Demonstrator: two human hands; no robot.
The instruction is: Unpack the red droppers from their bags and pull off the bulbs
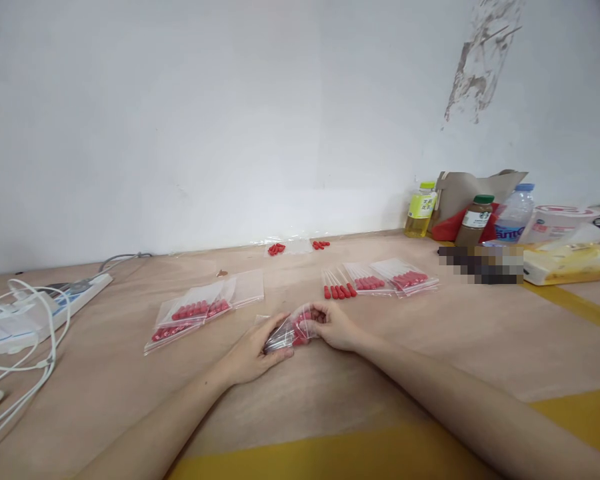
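Midway along the table [420, 347], well short of its far edge, a clear bag [281, 337] of red-ended sticks [301, 329] is held with its long axis roughly parallel to that edge, red ends pointing toward the table's right side, pale ends left. The left hand [254, 352] grips the pale ends between thumb and fingers, while the right hand [336, 325] pinches the bag's film beside the red ends.
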